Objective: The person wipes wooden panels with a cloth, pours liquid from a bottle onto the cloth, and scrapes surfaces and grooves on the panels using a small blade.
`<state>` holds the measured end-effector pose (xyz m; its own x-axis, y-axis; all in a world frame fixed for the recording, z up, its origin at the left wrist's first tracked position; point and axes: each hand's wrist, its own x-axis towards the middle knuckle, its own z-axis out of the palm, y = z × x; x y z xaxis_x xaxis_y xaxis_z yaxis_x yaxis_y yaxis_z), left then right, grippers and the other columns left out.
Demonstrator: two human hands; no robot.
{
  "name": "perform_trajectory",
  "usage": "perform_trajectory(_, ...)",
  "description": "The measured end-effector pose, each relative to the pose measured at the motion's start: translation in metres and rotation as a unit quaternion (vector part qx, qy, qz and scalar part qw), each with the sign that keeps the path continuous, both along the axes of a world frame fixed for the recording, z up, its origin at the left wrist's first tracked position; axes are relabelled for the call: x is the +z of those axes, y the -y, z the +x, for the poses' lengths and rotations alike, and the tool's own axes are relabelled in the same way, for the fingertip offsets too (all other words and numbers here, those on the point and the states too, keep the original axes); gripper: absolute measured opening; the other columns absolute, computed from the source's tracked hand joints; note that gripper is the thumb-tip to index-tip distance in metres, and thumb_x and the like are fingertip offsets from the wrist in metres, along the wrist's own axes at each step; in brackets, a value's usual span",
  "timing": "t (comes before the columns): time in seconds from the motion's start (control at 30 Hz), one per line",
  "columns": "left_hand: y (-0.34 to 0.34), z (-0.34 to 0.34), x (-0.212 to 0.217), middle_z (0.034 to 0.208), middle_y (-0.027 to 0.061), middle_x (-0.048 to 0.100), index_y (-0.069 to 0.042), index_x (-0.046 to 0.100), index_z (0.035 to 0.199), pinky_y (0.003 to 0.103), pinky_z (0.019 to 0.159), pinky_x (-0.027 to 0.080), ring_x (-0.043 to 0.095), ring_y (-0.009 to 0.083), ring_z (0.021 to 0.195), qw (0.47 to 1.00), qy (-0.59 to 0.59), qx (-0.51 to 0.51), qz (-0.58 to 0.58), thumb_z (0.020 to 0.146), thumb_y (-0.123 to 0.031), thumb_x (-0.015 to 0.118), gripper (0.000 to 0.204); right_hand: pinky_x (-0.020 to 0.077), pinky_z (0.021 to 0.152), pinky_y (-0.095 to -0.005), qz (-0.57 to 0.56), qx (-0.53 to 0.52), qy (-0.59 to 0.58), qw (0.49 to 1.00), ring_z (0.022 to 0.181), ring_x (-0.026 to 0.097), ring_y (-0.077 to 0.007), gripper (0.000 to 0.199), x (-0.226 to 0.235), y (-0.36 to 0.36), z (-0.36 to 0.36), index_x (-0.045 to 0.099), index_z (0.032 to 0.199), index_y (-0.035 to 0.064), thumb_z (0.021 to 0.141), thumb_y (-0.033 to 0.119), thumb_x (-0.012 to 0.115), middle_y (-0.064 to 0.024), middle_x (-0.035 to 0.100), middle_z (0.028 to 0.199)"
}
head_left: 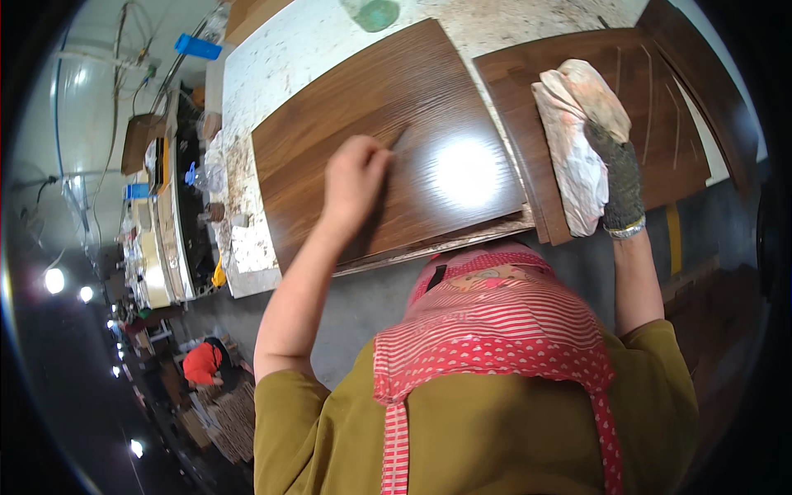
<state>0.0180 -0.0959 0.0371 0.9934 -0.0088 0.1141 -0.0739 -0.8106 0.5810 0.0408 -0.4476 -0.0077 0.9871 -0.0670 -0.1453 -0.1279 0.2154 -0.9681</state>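
Observation:
A dark brown wood-grain panel (330, 107) lies on the worktable before me, with a bright light reflection on its right part. My bare left hand (355, 177) is closed in a pinch just over this panel. A thin dark stick (401, 134) seems to poke out from its fingertips; its exact kind is too small to tell. On the right, my right hand (617, 177) wears a dark, dirty glove and grips a crumpled white cloth (565, 153) with orange-brown stains. Cloth and glove are over a second stack of brown panels (660, 124), and pale lines mark the top one.
The worktable (272, 62) has a stained whitish top, with a green patch (375, 12) at its far edge. Another long brown board (701, 74) is at the far right. A cluttered bench (169, 231) stands left. Lower left, a person in orange (202, 363) bends beside stacked boards (227, 421).

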Motion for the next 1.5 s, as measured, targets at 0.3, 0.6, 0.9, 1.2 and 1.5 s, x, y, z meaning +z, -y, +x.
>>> perform_trajectory(0.3, 0.066, -0.006, 0.002, 0.076, 0.0153, 0.056, -0.001, 0.058, 0.079, 0.040, 0.065, 0.046, 0.057, 0.0330, 0.074, 0.980, 0.031, -0.197, 0.006, 0.076, -0.006, 0.062, 0.007, 0.0451, 0.084, -0.0257, 0.092, -0.004, 0.002, 0.996, 0.095, 0.058, -0.0121, 0.032, 0.003, -0.007, -0.002, 0.061, 0.112, 0.0011, 0.085, 0.017, 0.064, -0.0065, 0.064, 0.104)
perform_trajectory(0.6, 0.067, -0.071, -0.024, 0.078, 0.0123, 0.053, -0.004, 0.055, 0.080, 0.038, 0.063, 0.045, 0.054, 0.0304, 0.074, 0.996, 0.056, -0.054, -0.045, 0.076, -0.005, 0.063, 0.009, 0.0441, 0.090, -0.0282, -0.087, 0.066, 0.091, 0.990, 0.102, 0.057, -0.0144, 0.027, -0.010, -0.024, 0.054, 0.062, 0.113, 0.0023, 0.091, 0.013, 0.052, -0.0071, 0.063, 0.112)
perform_trajectory(0.9, -0.057, -0.159, -0.004, 0.081, 0.0127, 0.057, -0.001, 0.056, 0.081, 0.035, 0.065, 0.046, 0.056, 0.0261, 0.073, 0.955, 0.019, 0.293, 0.049, 0.077, -0.004, 0.065, 0.010, 0.0444, 0.090, -0.0361, -0.479, 0.224, 0.505, 0.682, 0.112, 0.051, -0.0261, 0.033, 0.028, -0.141, 0.101, 0.056, 0.120, 0.0122, 0.088, 0.014, 0.051, -0.0122, 0.053, 0.122)
perform_trajectory(1.2, -0.137, -0.196, -0.015, 0.077, 0.0155, 0.059, 0.000, 0.058, 0.083, 0.034, 0.062, 0.046, 0.058, 0.0278, 0.068, 0.869, 0.018, 0.468, 0.160, 0.081, -0.006, 0.056, 0.007, 0.0479, 0.077, -0.0344, -0.465, 0.242, 0.416, 0.743, 0.089, 0.062, -0.0260, 0.026, -0.020, -0.185, 0.136, 0.065, 0.107, 0.0134, 0.086, 0.028, 0.059, -0.0124, 0.063, 0.100)
perform_trajectory(1.5, -0.035, -0.134, -0.036, 0.081, 0.0144, 0.055, -0.005, 0.057, 0.085, 0.038, 0.064, 0.048, 0.057, 0.0335, 0.076, 0.959, 0.063, 0.235, 0.144, 0.075, -0.008, 0.065, 0.013, 0.0474, 0.077, -0.0335, -0.378, 0.256, 0.319, 0.831, 0.088, 0.062, -0.0238, 0.040, -0.007, -0.193, 0.127, 0.062, 0.107, 0.0016, 0.082, 0.033, 0.065, -0.0147, 0.065, 0.096)
